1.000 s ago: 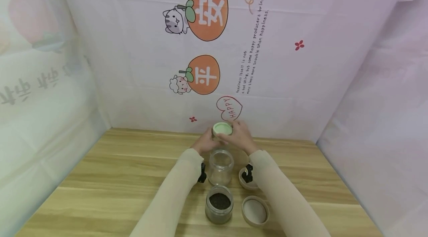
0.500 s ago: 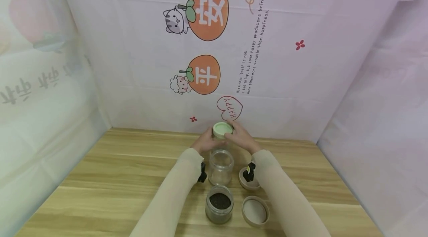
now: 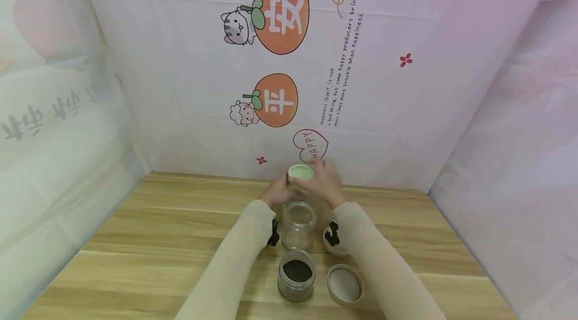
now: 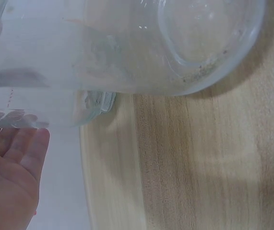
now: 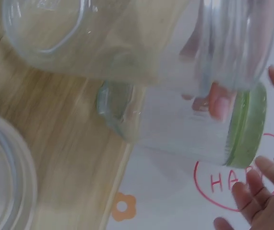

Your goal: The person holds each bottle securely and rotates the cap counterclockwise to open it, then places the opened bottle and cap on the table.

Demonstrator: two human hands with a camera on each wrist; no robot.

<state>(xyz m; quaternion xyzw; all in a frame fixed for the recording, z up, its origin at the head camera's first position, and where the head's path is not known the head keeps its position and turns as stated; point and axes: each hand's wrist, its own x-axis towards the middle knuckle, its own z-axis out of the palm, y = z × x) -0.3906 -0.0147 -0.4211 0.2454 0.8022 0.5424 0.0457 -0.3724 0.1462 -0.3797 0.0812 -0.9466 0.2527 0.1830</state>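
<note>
At the back of the table stands a clear jar (image 5: 180, 127) with a green lid (image 3: 301, 172). My left hand (image 3: 276, 192) grips its upper body, thumb and fingers on opposite sides. My right hand (image 3: 326, 184) is at the lid, with thumb and index finger at opposite edges of its rim; its other fingers spread away, slightly blurred. In front of this jar is a larger lidless clear jar (image 3: 298, 232), which partly covers it in both wrist views. Nearest me, an uncovered jar (image 3: 295, 287) holds dark granules.
Two round beige lids lie right of the jars: the nearer lid (image 3: 345, 285) lies in full view, the farther lid (image 3: 331, 248) is partly hidden by my right wrist. A printed white cloth wall (image 3: 375, 154) rises just behind the wooden table (image 3: 180, 250).
My right hand's fingers shift round the green lid's rim and the right wrist turns back and forth. My left hand stays on the jar. The other jars and lids have not moved.
</note>
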